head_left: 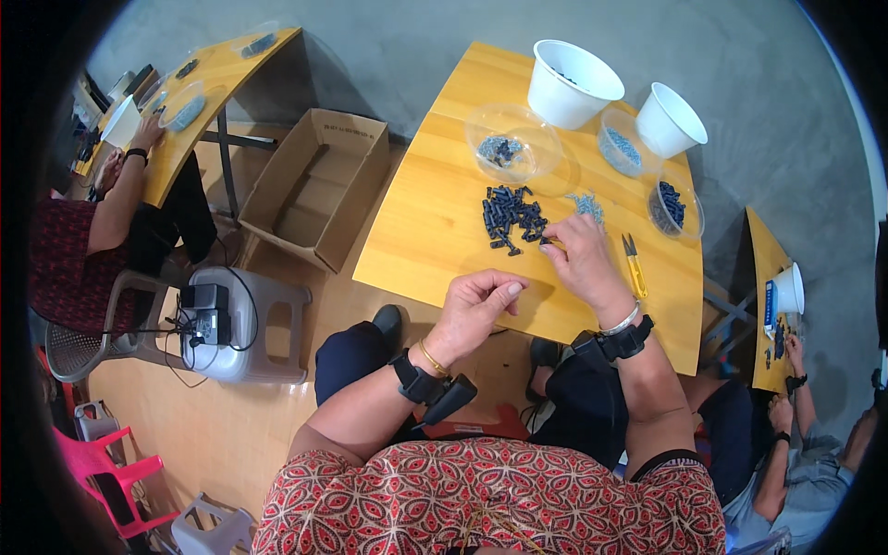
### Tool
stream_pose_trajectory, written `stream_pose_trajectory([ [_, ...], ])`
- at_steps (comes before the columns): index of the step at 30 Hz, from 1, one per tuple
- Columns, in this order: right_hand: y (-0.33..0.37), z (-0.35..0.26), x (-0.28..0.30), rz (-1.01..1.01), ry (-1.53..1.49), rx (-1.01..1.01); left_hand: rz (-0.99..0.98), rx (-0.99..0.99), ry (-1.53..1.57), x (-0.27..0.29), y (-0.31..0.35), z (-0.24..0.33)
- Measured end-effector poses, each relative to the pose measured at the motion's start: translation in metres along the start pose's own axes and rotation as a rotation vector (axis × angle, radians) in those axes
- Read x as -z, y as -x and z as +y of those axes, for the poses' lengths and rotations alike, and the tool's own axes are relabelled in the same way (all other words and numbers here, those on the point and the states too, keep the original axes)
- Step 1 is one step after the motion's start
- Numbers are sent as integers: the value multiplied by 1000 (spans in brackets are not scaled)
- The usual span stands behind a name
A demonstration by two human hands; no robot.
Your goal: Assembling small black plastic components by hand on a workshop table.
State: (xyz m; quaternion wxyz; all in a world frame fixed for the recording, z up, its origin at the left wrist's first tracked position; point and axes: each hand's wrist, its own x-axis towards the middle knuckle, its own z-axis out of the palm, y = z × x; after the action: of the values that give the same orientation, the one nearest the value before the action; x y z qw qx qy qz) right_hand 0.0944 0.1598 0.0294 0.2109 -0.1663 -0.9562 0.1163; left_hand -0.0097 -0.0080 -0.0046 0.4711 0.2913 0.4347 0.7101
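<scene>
My left hand (481, 313) hovers by the table's near edge, its fingers curled and the thumb pressed against the index finger. Whatever that pinch may hold is too small or hidden to make out. Over the table, my right hand (585, 261) reaches to the right edge of a heap of small black plastic parts (509, 215), its fingertips closed around a small black part. Just beyond this hand lies a small pile of light grey-blue pieces, which look like screws (588, 205). Yellow-handled thread snips (635, 266) rest to its right.
At the back of the wooden table (416, 222) stand a large white tub (572, 97), another white tub (671, 122) and clear bowls (513, 153) of small parts. An open cardboard box (319, 185) and a grey stool (245, 324) are on the left. Other people sit at tables either side.
</scene>
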Motion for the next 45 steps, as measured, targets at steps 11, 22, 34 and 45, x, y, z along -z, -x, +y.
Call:
stream_pose_trajectory([
  [11, 1, -3, 1, -15, 91, 91, -15, -8, 16, 0, 0, -3],
  [22, 13, 0, 7, 240, -537, -181, -25, 42, -20, -6, 2, 0],
  [34, 51, -64, -1, 278, -495, -10, -54, 272, 331, -11, 7, 0],
  [45, 82, 13, 32, 143, -73, -399, -71, 255, 298, -11, 4, -1],
])
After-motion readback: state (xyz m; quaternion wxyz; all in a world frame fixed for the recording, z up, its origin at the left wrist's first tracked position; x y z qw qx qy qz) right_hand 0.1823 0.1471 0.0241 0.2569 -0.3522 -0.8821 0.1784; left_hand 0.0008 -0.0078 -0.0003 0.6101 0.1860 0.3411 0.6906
